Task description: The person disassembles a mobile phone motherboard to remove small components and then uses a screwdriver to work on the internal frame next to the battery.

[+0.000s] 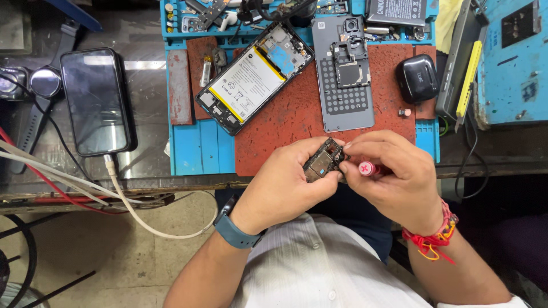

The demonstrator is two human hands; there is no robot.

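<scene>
My left hand grips a small dark circuit board just in front of the bench edge. My right hand holds a screwdriver with a pink, cross-marked cap, its tip end hidden against the board. On the red work pad lies an opened phone with its white and yellow battery showing. Beside it rests a grey back cover with a dark shield piece on it.
A black phone lies at the left, plugged into a white cable. A watch sits further left. A black earbud case stands at the right of the pad. A blue parts tray and a blue box flank the work area.
</scene>
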